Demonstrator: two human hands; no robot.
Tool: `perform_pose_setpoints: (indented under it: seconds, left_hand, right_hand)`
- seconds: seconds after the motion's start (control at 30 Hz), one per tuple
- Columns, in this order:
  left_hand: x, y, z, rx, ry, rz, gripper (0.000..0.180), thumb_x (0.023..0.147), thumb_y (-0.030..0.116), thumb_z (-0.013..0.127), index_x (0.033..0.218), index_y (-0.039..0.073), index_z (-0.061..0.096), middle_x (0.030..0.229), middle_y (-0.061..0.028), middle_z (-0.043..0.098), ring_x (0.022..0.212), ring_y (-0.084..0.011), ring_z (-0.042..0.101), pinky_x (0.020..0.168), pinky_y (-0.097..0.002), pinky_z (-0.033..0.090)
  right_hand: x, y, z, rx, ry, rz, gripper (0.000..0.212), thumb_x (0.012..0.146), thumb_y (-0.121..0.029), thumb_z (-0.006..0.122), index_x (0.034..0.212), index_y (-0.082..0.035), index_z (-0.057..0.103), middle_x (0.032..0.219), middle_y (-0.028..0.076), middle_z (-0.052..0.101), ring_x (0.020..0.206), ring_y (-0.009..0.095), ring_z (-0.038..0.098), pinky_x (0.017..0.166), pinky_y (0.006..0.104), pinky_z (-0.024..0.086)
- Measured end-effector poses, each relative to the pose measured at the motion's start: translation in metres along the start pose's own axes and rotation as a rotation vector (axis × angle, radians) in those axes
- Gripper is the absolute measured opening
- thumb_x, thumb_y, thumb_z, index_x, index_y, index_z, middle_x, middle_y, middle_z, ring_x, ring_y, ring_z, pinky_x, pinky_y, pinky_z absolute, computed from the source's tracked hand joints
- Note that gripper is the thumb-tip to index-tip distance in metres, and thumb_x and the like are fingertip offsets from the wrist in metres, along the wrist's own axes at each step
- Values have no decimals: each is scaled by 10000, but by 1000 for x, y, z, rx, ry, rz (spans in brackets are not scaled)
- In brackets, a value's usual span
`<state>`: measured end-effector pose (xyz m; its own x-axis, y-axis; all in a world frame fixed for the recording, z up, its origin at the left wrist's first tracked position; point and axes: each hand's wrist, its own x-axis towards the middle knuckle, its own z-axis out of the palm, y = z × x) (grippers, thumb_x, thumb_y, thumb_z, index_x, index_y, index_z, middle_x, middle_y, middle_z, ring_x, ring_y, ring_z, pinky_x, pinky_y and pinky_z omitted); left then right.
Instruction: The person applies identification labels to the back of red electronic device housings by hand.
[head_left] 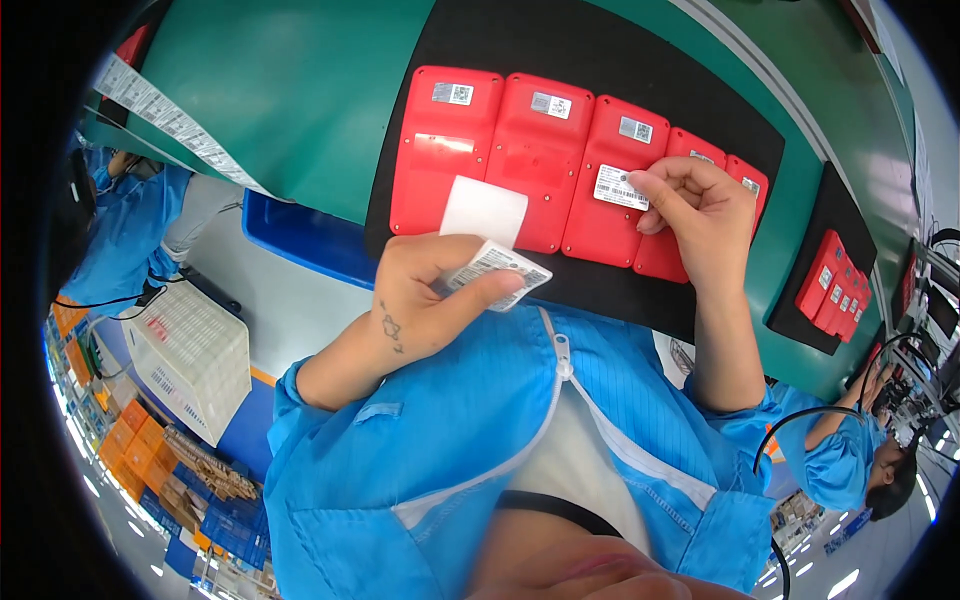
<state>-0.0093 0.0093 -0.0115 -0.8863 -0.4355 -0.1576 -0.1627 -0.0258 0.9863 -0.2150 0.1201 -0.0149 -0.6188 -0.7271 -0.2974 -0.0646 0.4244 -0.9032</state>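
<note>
Several red plastic casings (535, 135) lie side by side in a row on a black mat (480, 40), each with a small silver printed sticker near its far end. My right hand (700, 205) pinches the right edge of a white printed label (621, 187) over the middle casing; whether the label is stuck down I cannot tell. My left hand (430, 295) grips a folded strip of labels (497, 272) between thumb and fingers. A blank white part of the strip stands up over the near end of the first casings. A pale glossy patch shows on the leftmost casing.
Another black mat with red casings (835, 288) lies at the right on the green table (290, 90). A long label strip (180, 122) hangs at the left. Below the table edge are a blue bin (300, 235) and a white crate (190, 350). Co-workers in blue sit on both sides.
</note>
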Motion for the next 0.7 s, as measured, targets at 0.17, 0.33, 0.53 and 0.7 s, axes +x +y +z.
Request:
perform_pose_setpoints:
  seconds: [0.17, 0.33, 0.53, 0.7]
  left_hand:
    - [0, 1, -1, -90, 89, -90, 163, 787, 153, 575, 883, 21, 580, 754, -97, 610, 606, -132, 597, 502, -194, 442]
    - [1, -4, -5, -288, 38, -81, 122, 826, 129, 505, 901, 32, 513, 764, -101, 598, 636, -142, 600, 535, -192, 452]
    - [-1, -12, -6, -189, 60, -21, 116, 818, 126, 522, 844, 18, 557, 749, -95, 601, 637, -127, 588, 554, -202, 444]
    - [-5, -13, -3, -98, 150, -49, 130, 790, 124, 566, 804, 0, 602, 724, -94, 607, 616, -116, 573, 550, -198, 421]
  right_hand:
    - [0, -3, 0, -43, 2, 39, 116, 719, -87, 646, 753, 12, 596, 594, 68, 580, 505, 94, 573, 446, 172, 454]
    - [0, -4, 2, -46, -1, 43, 114, 721, -86, 643, 751, 14, 597, 590, 67, 578, 504, 94, 574, 444, 171, 453]
    - [1, -12, 7, -217, 27, 53, 131, 712, -100, 656, 760, -6, 579, 575, 62, 576, 509, 99, 576, 434, 189, 447]
    - [-11, -18, 23, -397, -130, -172, 200, 696, -106, 676, 833, -34, 550, 605, 31, 539, 561, 68, 547, 453, 202, 419]
